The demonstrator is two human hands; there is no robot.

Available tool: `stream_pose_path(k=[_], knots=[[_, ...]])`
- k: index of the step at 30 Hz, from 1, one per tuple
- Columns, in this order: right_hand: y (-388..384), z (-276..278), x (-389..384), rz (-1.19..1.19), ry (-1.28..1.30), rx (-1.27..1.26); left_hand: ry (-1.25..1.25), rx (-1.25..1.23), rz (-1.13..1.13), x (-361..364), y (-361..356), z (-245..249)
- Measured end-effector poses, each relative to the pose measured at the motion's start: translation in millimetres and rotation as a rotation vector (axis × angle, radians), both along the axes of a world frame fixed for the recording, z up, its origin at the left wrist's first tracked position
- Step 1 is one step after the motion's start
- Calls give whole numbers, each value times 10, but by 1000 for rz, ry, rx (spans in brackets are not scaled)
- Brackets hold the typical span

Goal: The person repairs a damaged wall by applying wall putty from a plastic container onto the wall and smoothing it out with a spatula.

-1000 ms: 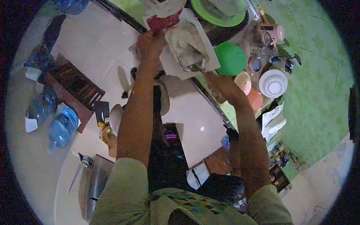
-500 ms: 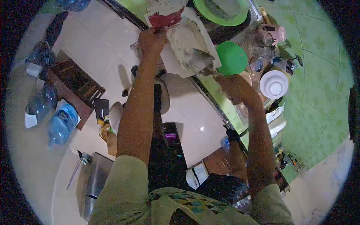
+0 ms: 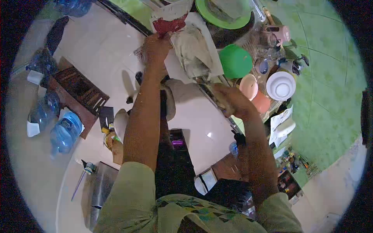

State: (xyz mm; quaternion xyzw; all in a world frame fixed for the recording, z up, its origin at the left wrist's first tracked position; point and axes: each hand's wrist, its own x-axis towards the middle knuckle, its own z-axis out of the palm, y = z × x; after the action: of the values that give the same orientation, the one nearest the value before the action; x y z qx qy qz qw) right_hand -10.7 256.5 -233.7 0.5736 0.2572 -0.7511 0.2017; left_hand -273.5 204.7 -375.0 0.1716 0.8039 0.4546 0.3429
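A pale sheet or board (image 3: 215, 60) bears a smeared layer of greyish paste (image 3: 192, 50). My left hand (image 3: 156, 48) is closed at its upper left, by a dark red patch (image 3: 169, 25) on a whitish piece; just what the fingers grip is hard to make out. At the lower end of the paste my right hand (image 3: 229, 99) is closed round the handle of a flat tool (image 3: 201, 79), whose blade is partly hidden. A green bowl (image 3: 236, 61) lies right of the sheet.
On the green surface (image 3: 322, 77) at the right stand a white bowl (image 3: 281, 86), a pink mug (image 3: 283, 34), an orange cup (image 3: 261, 102) and a large green basin (image 3: 246, 23). Large blue bottles (image 3: 67, 132) and a brown rack (image 3: 79, 85) are at the left.
My right hand has moved left and slightly down with the tool, uncovering the orange cup. The left hand has shifted slightly down.
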Motion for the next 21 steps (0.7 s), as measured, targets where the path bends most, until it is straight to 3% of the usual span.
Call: stream_pose_path(k=[2,3,4,6,7,8,10,11,16,18,19,21], knots=[[35,99,-81,93,-5,226,-33,65,95,49,-5,-75],[23,-63,-111,-131,10,326,-72,131,180,77,-15,-121],[34,-140,-139,-133,8,324,-73,129,178,57,-27,-172],[26,-123,-336,148,41,414,-6,85,19,30,-48,-65],[6,-573,-67,880,162,840,-12,85,15,66,-44,-34],[19,-509,-95,879,157,845,-98,127,82,80,-13,-11],[-36,-298,-206,113,2,85,-181,165,163,54,-18,-28],[-98,-266,-88,79,18,222,-127,132,130,58,-30,-81],[-76,9,-134,99,-94,389,57,-44,30,33,-18,124],[136,-110,-306,276,-72,362,-78,89,63,15,-34,-58],[148,-591,-120,564,213,806,-78,85,61,28,-41,-61],[151,-560,-258,647,167,799,-115,185,105,51,-22,-47]])
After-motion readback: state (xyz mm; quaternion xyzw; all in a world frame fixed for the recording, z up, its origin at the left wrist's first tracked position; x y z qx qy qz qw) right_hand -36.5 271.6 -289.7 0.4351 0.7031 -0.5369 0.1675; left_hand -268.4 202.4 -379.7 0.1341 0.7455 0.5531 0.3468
